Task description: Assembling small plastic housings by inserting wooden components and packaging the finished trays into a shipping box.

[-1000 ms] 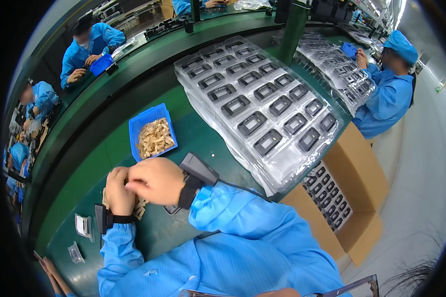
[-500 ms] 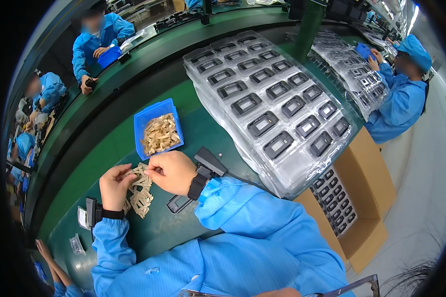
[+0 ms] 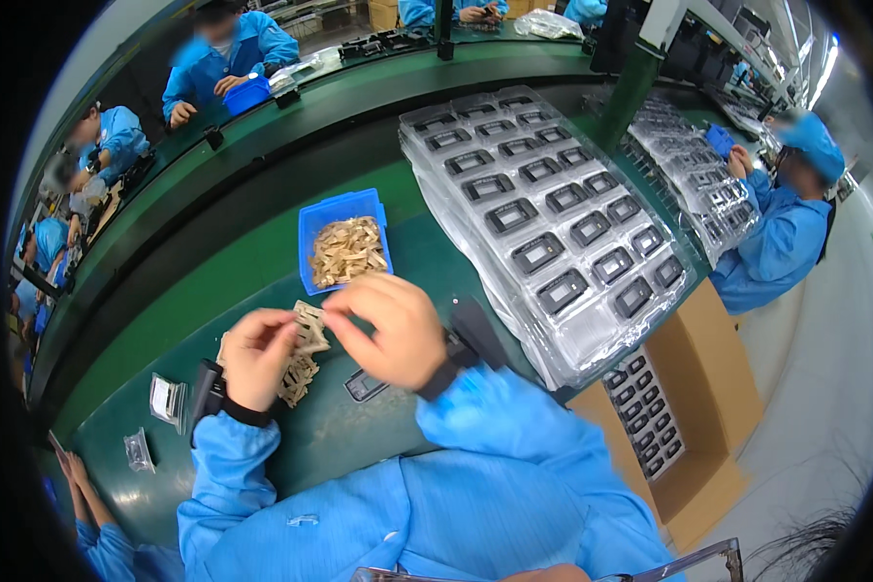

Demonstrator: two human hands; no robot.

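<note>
My left hand (image 3: 259,359) is closed in a pinch, thumb against forefinger, beside a loose pile of small beige strips (image 3: 298,380) on the green bench. Close to its right, my right hand (image 3: 390,330) also has thumb and forefinger brought together. Both pairs of fingertips are above the pile, a short gap apart. Motion blurs the fingers, and whatever they hold is too small to make out. Behind the hands a blue bin (image 3: 387,233) holds more beige strips (image 3: 347,250). A black rectangular frame (image 3: 364,386) lies under my right wrist.
Clear plastic trays (image 3: 500,281) of black frames stand to the right. Below them is an open cardboard box (image 3: 713,388) with more frames. Small clear bags (image 3: 168,402) lie left of my left wrist. A green post (image 3: 633,92) rises behind the trays. Co-workers sit around the bench.
The whole view has shifted, so bin and trays appear further right and slightly lower. My right hand has drawn slightly away from my left, its fingers now blurred. The black frame shows more fully.
</note>
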